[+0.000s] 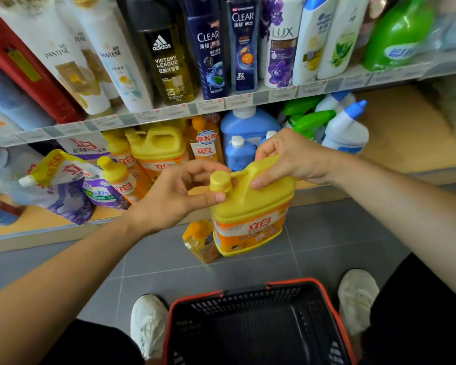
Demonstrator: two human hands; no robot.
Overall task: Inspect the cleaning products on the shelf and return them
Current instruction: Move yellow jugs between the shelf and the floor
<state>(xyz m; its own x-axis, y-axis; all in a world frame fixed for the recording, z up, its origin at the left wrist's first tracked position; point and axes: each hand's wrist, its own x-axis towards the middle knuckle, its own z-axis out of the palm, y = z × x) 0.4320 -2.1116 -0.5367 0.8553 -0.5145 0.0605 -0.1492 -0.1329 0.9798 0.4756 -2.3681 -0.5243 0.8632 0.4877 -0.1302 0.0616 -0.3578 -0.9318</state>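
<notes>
Head view, near to far, places given from the yellow jug [250, 206]. Below it, nearest the person, a black basket [248, 287] with an orange rim stands on the grey floor [340, 233] between two white shoes [148, 325]. The jug hangs upright in mid-air, in front of the lower shelf [406, 133] and clear of it. The right hand [292, 156] curls around the moulded handle [263, 164] on top of the jug. The left hand [174, 196] pinches the cap [220, 181] between thumb and fingers. A small bottle [199, 241] sits against the jug's lower side, apparently banded to it. Judged rigid, smooth-walled and heavy if full, the jug is best carried by the handle, never by the cap. Behind it, matching jugs and blue bottles fill the lower shelf. Above and behind it, the upper shelf [248, 101] holds shampoos.
</notes>
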